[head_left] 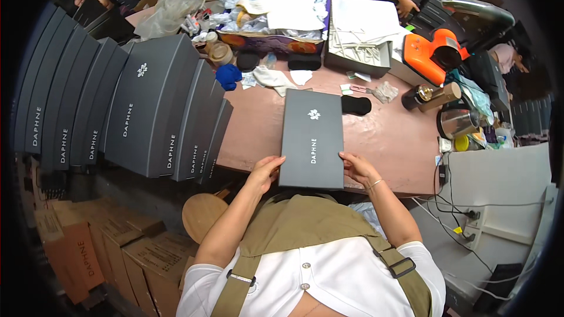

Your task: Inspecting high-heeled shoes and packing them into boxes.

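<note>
**Flat Dark Box Held at the Near Table Edge**

Head view. A long dark grey lidded box (312, 138) lies flat on the reddish-brown table (388, 141), its long axis running away from the person and its near short end at the table's front edge. The left hand (265, 170) is curled against the near left corner, fingers bent over the lid edge. The right hand (356, 167) is partly open, fingers spread along the near right side wall. Both hands touch the box; neither lifts it.

Handling, as a judgement: the box looks like rigid board, light for its size and stiff enough to carry by its edges. The matt lid may slide off the base if gripped by the lid alone, so hold at both long sides, low on the walls. Corners are likely to dent.

Containers. A row of matching dark boxes (117, 105) stands overlapping at the left; whether they are filled cannot be told. An open grey box (359, 44) across the table holds pale folded fabric or paper. A wide shallow carton (276, 40) behind it is heaped with white wrapping and clear bags. Brown cardboard cartons (88, 246) sit closed on the floor at lower left. An orange handheld device (429, 53) rests at the right.
</note>
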### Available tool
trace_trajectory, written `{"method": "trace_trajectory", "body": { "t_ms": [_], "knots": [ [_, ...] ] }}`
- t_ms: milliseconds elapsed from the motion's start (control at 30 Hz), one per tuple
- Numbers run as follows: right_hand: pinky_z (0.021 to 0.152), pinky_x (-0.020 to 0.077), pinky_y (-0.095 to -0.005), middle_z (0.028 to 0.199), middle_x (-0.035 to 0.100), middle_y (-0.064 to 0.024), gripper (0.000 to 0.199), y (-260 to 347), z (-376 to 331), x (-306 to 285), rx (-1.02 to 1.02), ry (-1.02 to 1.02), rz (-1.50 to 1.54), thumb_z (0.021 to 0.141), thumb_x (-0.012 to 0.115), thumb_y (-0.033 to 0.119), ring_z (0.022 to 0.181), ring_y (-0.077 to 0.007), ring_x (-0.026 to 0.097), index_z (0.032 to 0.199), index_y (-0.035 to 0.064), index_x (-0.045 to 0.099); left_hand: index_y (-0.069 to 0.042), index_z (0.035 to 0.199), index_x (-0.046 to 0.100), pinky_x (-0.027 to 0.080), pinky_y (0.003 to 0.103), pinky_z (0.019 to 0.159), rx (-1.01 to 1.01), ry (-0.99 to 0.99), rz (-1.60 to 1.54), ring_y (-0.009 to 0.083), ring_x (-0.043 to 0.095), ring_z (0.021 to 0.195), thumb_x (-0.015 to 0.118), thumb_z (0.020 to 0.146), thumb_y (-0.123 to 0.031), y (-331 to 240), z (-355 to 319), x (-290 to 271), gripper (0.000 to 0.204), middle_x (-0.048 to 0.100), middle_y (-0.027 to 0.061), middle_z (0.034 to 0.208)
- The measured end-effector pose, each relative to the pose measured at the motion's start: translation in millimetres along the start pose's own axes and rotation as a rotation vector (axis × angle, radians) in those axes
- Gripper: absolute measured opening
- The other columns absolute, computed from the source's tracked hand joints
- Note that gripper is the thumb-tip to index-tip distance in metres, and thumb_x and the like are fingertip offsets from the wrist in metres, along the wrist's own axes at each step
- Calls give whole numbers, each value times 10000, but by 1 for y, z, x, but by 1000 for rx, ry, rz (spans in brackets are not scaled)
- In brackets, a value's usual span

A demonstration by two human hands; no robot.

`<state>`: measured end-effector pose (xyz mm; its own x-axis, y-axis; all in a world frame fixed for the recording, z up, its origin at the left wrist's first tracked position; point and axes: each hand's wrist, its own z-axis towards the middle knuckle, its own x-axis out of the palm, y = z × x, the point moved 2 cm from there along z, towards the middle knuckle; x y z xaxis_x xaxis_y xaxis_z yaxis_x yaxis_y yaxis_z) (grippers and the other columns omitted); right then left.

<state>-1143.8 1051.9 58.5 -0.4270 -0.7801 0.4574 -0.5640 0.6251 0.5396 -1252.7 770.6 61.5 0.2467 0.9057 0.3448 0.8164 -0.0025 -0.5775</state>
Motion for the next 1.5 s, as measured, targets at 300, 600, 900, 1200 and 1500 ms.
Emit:
{"method": "trace_trajectory", "body": {
  "t_ms": [300,600,900,1200,1500],
  "knots": [
    [725,512,-260,877,654,-47,417,7,-16,72,-359,-275,34,895,630,354,757,-127,619,1130,10,613,-23,1281,502,319,414,1039,326,-11,237,263,424,1230,679,841,-375,-36,-26,-13,591,481,151,1305],
    [998,358,-463,1304,450,-243,666,-51,1,200,-986,-260,-1405,761,736,258,1200,-376,440,1321,45,445,-8,1367,406,250,506,1091,754,-365,1614,458,189,1370,713,791,-300,-102,-28,-80,715,145,306,1482],
    [793,448,-490,1021,555,-192,120,-10,-1,110,-646,-434,-1348,824,577,85,956,-401,537,901,19,514,20,1116,595,413,392,970,537,372,1106,332,559,1091,644,834,-157,-58,-63,-11,337,576,232,1160],
    [884,471,-436,1361,415,-230,499,-12,-16,237,-851,592,-1127,867,605,178,1077,-415,552,1316,58,426,-44,1251,486,411,397,973,1073,16,821,310,459,1201,586,880,-122,21,-6,66,392,457,175,1296],
    [785,497,-418,1011,614,-254,567,-60,73,93,-695,-267,-1562,739,699,146,947,-366,597,1222,-68,496,48,1349,386,373,383,1013,701,-102,879,357,477,1209,513,945,-315,17,80,-36,557,504,247,1284]
  ]
}}
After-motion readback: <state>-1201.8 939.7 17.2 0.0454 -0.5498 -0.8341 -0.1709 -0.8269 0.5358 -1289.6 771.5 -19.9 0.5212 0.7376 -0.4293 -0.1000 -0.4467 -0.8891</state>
